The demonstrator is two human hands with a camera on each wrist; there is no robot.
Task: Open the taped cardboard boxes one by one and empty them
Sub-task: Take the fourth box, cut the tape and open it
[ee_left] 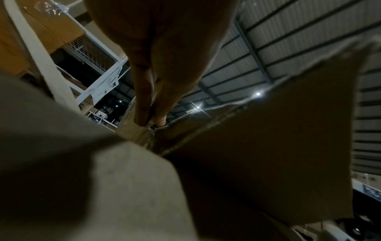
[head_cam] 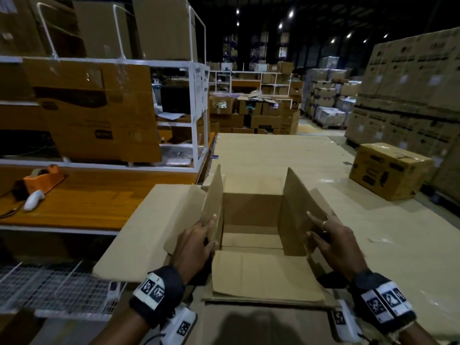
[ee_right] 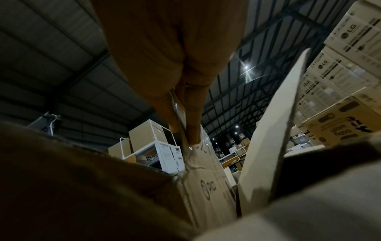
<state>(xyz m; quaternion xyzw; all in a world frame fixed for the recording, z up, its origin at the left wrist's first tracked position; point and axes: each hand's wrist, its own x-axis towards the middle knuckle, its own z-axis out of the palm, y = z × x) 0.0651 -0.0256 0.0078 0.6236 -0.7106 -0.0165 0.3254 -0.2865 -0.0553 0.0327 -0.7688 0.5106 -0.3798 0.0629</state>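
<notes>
An open cardboard box point(head_cam: 251, 212) stands in front of me in the head view, its inside bare down to the bottom flaps. My left hand point(head_cam: 211, 231) pinches the upright left flap point(head_cam: 214, 192), thumb on the inner side. My right hand point(head_cam: 313, 225) pinches the upright right flap point(head_cam: 298, 200) in the same way. The near flap point(head_cam: 266, 275) lies folded out toward me. In the left wrist view my left hand point(ee_left: 150, 120) pinches the flap's edge point(ee_left: 268, 146). The right wrist view shows my right hand point(ee_right: 185, 135) pinching a printed flap point(ee_right: 206, 171) with torn tape.
A flat cardboard sheet point(head_cam: 149, 227) lies left of the box. An orange tape dispenser point(head_cam: 44, 176) and a white handheld device point(head_cam: 33, 200) sit on the wooden bench point(head_cam: 99, 202). A taped box point(head_cam: 390, 170) stands at the right, with stacked cartons point(head_cam: 410, 95) behind it. White shelving point(head_cam: 196, 108) stands at the left.
</notes>
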